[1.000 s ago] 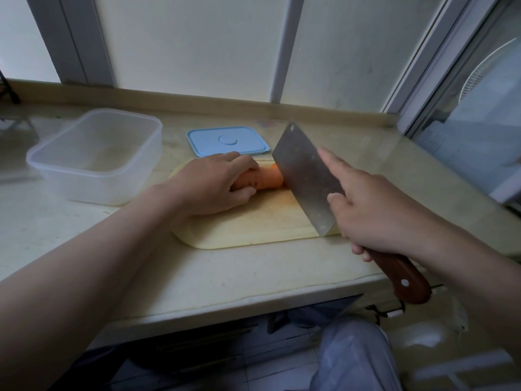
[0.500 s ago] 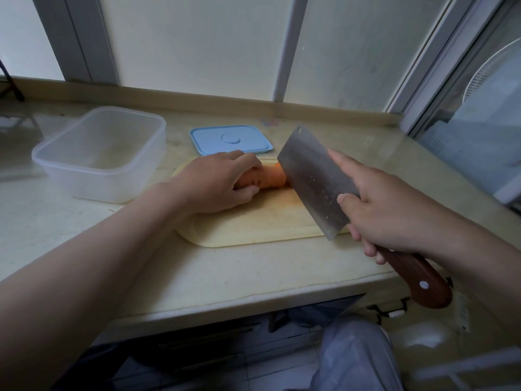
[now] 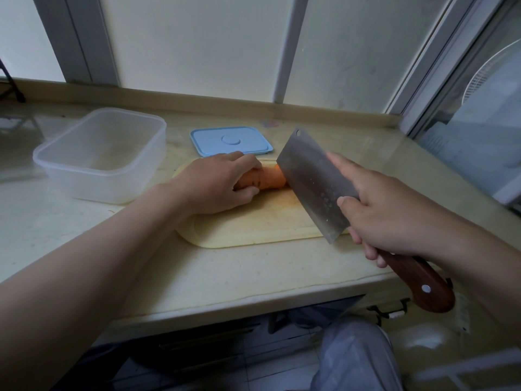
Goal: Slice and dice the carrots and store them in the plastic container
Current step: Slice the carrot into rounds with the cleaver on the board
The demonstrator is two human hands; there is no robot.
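Note:
An orange carrot lies on the pale yellow cutting board in the middle of the counter. My left hand grips the carrot's left part, fingers curled over it. My right hand holds a steel cleaver by its brown wooden handle, index finger stretched along the blade's spine. The blade stands against the carrot's right end and hides whatever lies behind it. The clear plastic container stands empty at the left.
The container's blue lid lies flat behind the board. A low ledge and window frames close the counter's far side. The counter's front edge runs below the board, with my knee under it.
The cleaver has lowered slightly and sits against the carrot's right end. My left hand stays on the carrot. The view has shifted a little.

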